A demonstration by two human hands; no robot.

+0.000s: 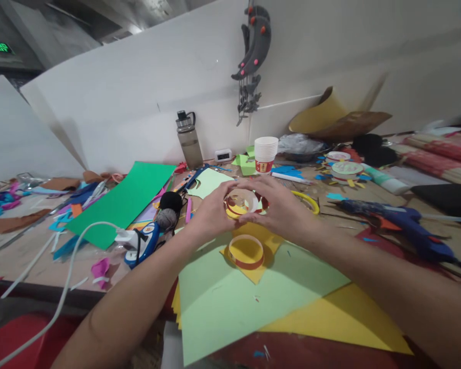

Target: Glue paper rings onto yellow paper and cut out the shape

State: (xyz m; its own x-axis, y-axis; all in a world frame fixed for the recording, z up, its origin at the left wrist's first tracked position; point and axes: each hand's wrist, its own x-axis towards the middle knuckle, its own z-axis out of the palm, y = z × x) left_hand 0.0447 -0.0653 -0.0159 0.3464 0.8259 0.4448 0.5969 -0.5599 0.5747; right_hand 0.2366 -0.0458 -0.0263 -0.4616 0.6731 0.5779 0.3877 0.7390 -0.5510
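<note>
While the left hand (215,209) and the right hand (283,204) are curving toward each other, they are holding a paper ring (251,201) between them, over the near part of the bench (15,251). Fingers are covering much of its sides; cannot tell whether it has a bottom. A red-and-white bit beside it is showing only in the shadowed gap by the right hand, hard to make out. Both forearms are running out of view.

Just nearer, a second ring (249,265) is lying on a yellow piece of paper (256,277), whose far part the hands are partly hiding. Beneath, a pale green sheet (223,312) is overlapping a yellow sheet (341,318); the right forearm (380,266) is crossing their right side.

Around: a yellow hoop (311,201) is poking out behind the right hand, partly blocked. A glue gun (415,230) is lying to the right, its cord leaving the frame. Beyond the hands, a stack of cups (266,154) is standing near a bottle (190,143) and a small clock (223,155), display unreadable. Leftward, a green sheet (119,205) and a black ball (171,201) are crowding the bench; a white cable (65,287) is looping off the lower left.
</note>
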